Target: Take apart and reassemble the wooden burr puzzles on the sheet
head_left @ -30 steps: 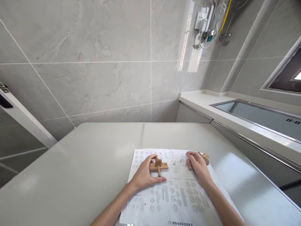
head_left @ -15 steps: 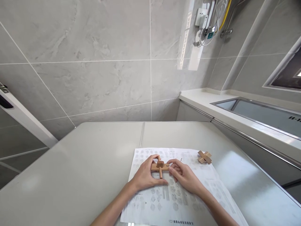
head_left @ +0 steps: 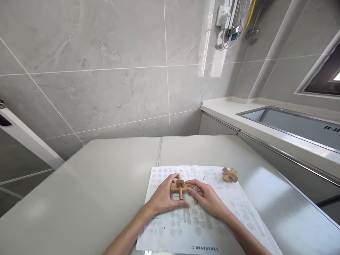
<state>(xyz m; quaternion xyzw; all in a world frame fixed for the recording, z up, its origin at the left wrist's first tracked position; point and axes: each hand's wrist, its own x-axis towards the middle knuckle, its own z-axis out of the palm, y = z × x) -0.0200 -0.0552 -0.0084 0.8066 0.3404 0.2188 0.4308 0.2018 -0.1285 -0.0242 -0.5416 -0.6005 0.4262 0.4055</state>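
Note:
A wooden puzzle of crossed sticks (head_left: 180,186) rests on a printed instruction sheet (head_left: 196,223) on the grey table (head_left: 79,198). My left hand (head_left: 163,196) grips its left end, fingers curled over it and thumb below. From the right, my right hand (head_left: 205,198) pinches the puzzle's right end with curled fingers. A second, smaller wooden cross piece (head_left: 230,174) lies alone at the sheet's far right corner, apart from both hands.
A tiled wall rises behind the table. To the right runs a white counter (head_left: 239,115) with a sunken steel sink (head_left: 297,124). Cables and a socket (head_left: 231,24) hang on the wall above. A white door edge (head_left: 23,138) stands at the left.
My right hand left the small cross piece at the sheet's corner and moved left to take the right end of the puzzle. The left hand stayed on the puzzle.

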